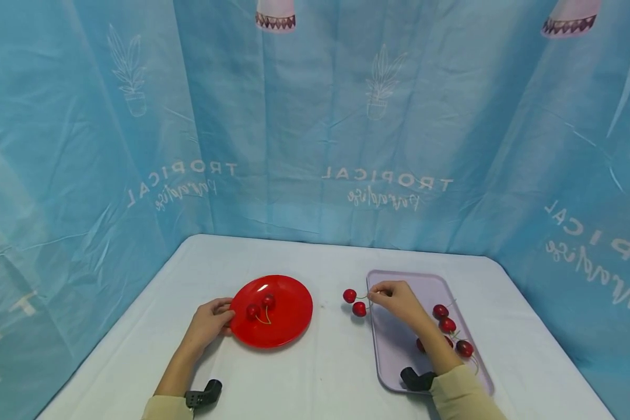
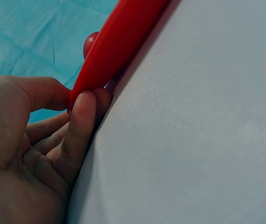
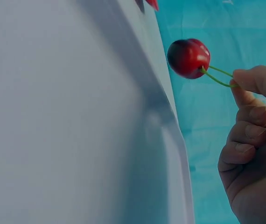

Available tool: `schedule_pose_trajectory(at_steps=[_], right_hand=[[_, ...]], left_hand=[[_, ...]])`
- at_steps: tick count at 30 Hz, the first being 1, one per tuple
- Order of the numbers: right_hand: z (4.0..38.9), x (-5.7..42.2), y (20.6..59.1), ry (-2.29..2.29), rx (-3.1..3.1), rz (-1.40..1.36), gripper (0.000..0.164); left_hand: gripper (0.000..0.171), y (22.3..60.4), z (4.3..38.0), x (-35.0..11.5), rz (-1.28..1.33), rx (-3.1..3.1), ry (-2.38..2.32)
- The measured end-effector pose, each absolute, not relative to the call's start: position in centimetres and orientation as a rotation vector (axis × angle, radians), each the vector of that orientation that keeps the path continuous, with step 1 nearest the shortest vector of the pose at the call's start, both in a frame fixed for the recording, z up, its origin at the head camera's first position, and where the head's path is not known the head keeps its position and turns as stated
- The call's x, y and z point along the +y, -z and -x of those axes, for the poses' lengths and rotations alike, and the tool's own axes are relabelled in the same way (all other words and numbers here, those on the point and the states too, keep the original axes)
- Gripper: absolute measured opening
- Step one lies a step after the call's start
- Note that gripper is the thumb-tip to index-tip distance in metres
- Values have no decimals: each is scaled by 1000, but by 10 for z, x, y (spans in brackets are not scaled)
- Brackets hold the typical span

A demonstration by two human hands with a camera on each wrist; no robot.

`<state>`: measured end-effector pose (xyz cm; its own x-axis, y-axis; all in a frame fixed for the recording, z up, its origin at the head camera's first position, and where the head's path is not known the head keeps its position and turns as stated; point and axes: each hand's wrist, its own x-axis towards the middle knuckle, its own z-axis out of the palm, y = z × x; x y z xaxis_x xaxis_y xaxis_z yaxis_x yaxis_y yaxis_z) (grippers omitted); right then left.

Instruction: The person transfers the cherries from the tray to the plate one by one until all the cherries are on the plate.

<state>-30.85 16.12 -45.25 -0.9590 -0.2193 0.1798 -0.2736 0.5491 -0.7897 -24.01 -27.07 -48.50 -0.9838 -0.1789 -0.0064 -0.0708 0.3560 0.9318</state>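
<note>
My left hand point(image 1: 210, 322) pinches the left rim of a round red plate point(image 1: 289, 326), thumb on top and fingers beneath in the left wrist view. Two dark red cherries with joined green stems, one of them a cherry point(image 1: 268, 300), lie on the plate. My right hand point(image 1: 396, 300) is over the far left edge of a pale lilac tray point(image 1: 394, 350). Between thumb and index finger it pinches the green stems of a pair of cherries point(image 1: 359, 309), which hang left of the tray. In the right wrist view the near cherry point(image 3: 189, 58) shows with its stems at the fingertips.
Several more cherries point(image 1: 447, 325) lie in the right part of the tray, some partly hidden by my right forearm. A white cloth point(image 1: 315, 379) covers the table under plate and tray. Blue printed curtains point(image 1: 315, 116) enclose the back and sides.
</note>
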Motion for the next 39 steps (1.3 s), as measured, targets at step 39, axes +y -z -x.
schedule_pose_trajectory(at_steps=[39], right_hand=[[317,86,447,-1467,-2709,-486,13]], left_hand=[[42,487,243,-272,-252,-2512,1720]])
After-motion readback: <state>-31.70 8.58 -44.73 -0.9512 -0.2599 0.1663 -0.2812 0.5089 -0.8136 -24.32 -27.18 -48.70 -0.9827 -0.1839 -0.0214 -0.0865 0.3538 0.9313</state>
